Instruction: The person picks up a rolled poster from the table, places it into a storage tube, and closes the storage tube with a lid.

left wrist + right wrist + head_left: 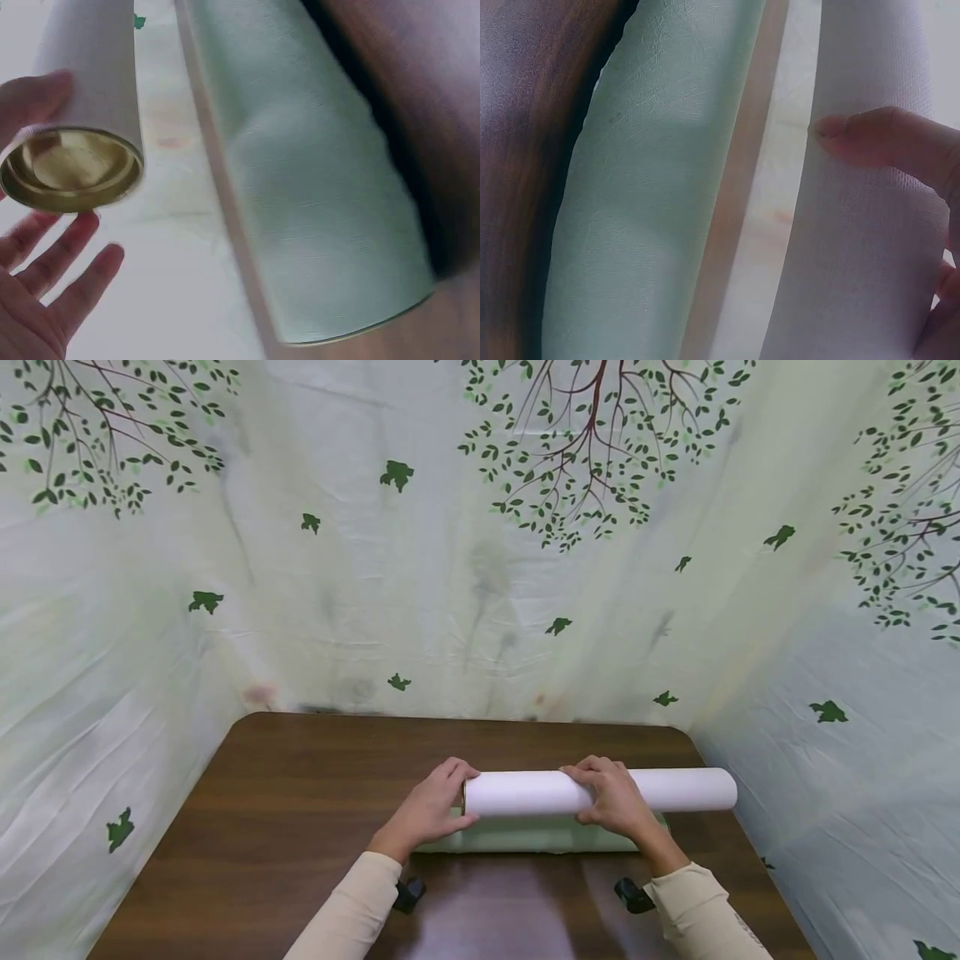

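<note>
A long white tube (682,790) is held level in both hands over a pale green roll (532,835). At its left end, which shows a gold-coloured recessed cap (71,169), my left hand (431,806) has its thumb on one side and fingers on the other. Further along the tube, near its middle, my right hand (611,797) grips it between thumb and fingers. In the right wrist view the thumb (885,135) presses on the tube's side. The green roll lies on the table, partly hidden behind the tube in the head view, apart from it in both wrist views.
The brown wooden table (315,777) has rounded far corners. Pale curtains (450,568) printed with branches and green leaves hang around it. Dark wrist mounts (408,894) are on both forearms. The tube's right end reaches past the table's right edge in the head view.
</note>
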A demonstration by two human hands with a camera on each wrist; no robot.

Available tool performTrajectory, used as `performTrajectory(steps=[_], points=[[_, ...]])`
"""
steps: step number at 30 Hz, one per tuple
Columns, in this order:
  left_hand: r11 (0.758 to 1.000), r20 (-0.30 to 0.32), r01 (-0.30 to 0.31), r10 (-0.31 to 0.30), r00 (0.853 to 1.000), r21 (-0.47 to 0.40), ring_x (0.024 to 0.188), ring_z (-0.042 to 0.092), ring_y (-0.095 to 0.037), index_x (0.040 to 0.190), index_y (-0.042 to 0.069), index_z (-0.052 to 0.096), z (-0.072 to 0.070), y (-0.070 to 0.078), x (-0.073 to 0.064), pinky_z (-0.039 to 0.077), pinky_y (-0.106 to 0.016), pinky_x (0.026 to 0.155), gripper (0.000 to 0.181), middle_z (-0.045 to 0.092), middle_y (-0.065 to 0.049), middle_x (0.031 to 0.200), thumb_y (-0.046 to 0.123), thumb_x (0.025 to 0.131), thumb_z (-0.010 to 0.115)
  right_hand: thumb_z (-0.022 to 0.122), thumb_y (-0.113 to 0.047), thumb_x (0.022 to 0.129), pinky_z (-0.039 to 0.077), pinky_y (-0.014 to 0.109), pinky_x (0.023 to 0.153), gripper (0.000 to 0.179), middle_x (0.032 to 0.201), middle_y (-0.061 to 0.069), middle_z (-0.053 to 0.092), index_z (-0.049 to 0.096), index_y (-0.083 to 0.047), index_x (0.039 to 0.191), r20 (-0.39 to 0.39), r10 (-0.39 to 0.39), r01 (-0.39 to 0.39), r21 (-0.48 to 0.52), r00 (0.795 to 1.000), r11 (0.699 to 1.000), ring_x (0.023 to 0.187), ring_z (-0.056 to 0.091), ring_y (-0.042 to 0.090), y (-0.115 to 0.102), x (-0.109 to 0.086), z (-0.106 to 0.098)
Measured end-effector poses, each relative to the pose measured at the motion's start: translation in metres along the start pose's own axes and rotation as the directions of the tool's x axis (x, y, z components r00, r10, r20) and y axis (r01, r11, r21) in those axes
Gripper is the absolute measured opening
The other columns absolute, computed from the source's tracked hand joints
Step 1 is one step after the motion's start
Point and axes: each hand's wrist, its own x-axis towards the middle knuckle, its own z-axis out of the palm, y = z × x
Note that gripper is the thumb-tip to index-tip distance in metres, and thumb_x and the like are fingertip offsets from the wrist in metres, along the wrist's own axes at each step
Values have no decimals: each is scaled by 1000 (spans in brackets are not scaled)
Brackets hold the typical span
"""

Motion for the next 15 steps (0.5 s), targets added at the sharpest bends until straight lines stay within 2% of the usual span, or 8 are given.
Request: performTrajectory(steps=[2, 6, 15], points=[[995, 7, -46, 46, 999, 90, 102, 54, -22, 119, 6, 55, -4, 5, 5, 51, -37, 82, 55, 53, -7, 116, 25, 75, 83, 90, -8, 54, 40, 47, 85, 71, 99, 0, 61, 69, -11, 121, -9, 1, -1, 4, 1000, 1000, 93, 57, 25, 0, 1, 0], [976, 29, -106, 102, 994, 191, 101, 55, -24, 118, 7, 57, -7, 10, 15, 48, -39, 86, 54, 56, -7, 114, 27, 75, 83, 91, -8, 53, 40, 47, 85, 71, 99, 0, 62, 69, -12, 120, -22, 8, -8, 11, 1000, 1000, 93, 57, 25, 0, 2, -1], [924, 57, -140, 128, 990, 355, 93, 60, -25, 111, 4, 56, -6, 26, 34, 50, -40, 85, 53, 62, -9, 103, 26, 71, 84, 92, -8, 51, 42, 48, 82, 70, 97, 1, 63, 70, -12, 117, -61, -41, 40, -14, 997, 999, 90, 57, 24, -6, 11, 0]])
